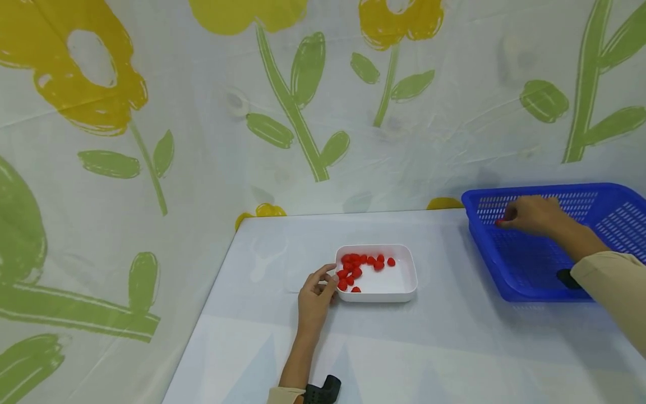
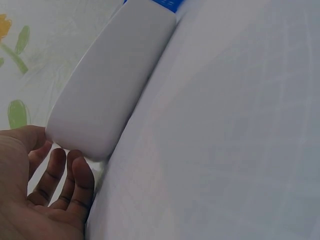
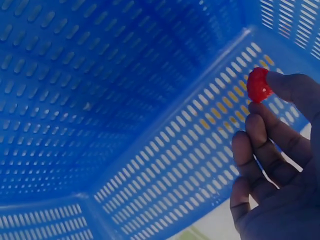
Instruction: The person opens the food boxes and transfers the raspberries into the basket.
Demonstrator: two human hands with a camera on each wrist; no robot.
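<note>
A white tray (image 1: pixel 386 283) holds several small red berry-like pieces (image 1: pixel 348 266), most of them bunched toward its left side. My left hand (image 1: pixel 314 297) is at the tray's left end, with fingertips touching the rim and end wall. In the left wrist view, its loosely bent fingers (image 2: pixel 75 182) rest against the tray's end (image 2: pixel 95 100). Over the blue basket (image 1: pixel 525 269), my right hand (image 1: pixel 537 216) pinches one red berry-like piece (image 3: pixel 258 85) between thumb and index finger. The right wrist view shows its other fingers bent below, inside the slotted basket walls (image 3: pixel 175 150).
The basket stands at the right of the white-covered table (image 1: pixel 444 348), its wall higher than the tray's. Behind the table and along its left side hangs a flower-printed curtain (image 1: pixel 212 140). Dark wrist-worn devices (image 1: pixel 323 390) sit at the sleeves.
</note>
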